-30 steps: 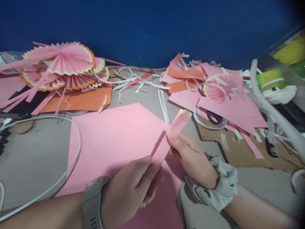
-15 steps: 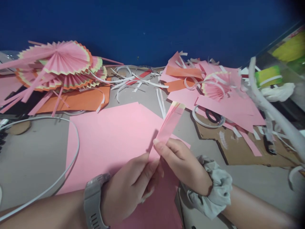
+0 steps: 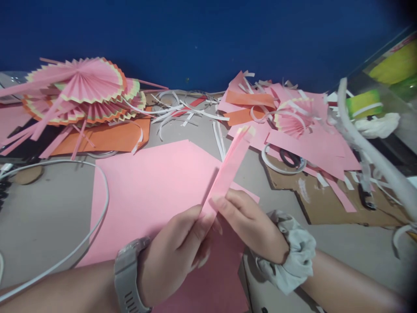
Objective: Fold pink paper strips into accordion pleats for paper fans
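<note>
Both hands pinch the near end of a folded pink paper strip [image 3: 230, 167] whose far tip shows yellow edges. My left hand [image 3: 174, 254], with a grey watch on its wrist, grips the strip's lower end between thumb and fingers. My right hand [image 3: 249, 224], a grey scrunchie on its wrist, pinches the strip just above that. The strip is held above a large flat pink paper sheet [image 3: 146, 191] on the grey table.
A stack of pleated pink fans [image 3: 81, 89] lies at the back left on orange paper [image 3: 107, 137]. White paper trimmings [image 3: 182, 111], pink and orange scraps [image 3: 286, 126], a tape roll [image 3: 282, 158] and brown cardboard [image 3: 329, 195] lie to the right. A white cable [image 3: 97, 191] curves at left.
My right hand slid down the strip from its middle toward my left hand. The strip's far tip swung slightly left and up.
</note>
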A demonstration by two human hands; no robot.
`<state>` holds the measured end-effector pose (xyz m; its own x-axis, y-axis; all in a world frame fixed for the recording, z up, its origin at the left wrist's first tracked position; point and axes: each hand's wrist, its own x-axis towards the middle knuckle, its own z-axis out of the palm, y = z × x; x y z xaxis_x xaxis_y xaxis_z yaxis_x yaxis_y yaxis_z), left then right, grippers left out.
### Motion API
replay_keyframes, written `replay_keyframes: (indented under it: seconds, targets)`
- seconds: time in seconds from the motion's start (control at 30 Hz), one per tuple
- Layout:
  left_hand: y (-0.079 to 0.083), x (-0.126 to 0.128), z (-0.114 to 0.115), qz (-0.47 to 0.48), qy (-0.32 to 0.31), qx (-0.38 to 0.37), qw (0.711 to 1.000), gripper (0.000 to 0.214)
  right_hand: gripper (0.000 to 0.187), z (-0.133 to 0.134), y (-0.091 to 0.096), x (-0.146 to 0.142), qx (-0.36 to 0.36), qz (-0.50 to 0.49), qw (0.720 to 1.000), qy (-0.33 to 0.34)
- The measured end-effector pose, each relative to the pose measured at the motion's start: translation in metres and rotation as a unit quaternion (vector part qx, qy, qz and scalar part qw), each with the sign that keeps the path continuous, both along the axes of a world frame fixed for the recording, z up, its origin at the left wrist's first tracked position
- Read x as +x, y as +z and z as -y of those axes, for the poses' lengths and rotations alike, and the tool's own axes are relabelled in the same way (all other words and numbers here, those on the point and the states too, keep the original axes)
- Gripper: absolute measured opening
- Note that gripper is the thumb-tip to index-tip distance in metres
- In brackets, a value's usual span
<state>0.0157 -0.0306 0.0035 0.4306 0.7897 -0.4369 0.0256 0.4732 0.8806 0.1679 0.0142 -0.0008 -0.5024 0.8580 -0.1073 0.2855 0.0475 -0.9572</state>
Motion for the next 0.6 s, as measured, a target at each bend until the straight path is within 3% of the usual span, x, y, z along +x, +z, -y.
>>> replay_keyframes:
  seconds: [0.07,0.37,0.6]
  targets:
    - [-0.0004,0.0,0.0008,0.011,-0.001,-0.002,1.0,0.034,0.04,0.0002,0.0007,-0.0008,-0.026,-0.001,0.999,0.029]
    - [-0.0025,0.0013,0.0002,-0.015,0.018,-0.02,1.0,0.036,0.045,0.0023,0.0005,-0.0064,-0.035,0.003,0.999,-0.027]
    - [-0.0055,-0.0005,-0.0042,0.046,-0.038,0.01,0.998,0.031,0.043,0.0017,-0.0014,-0.0026,0.012,0.054,0.998,-0.021]
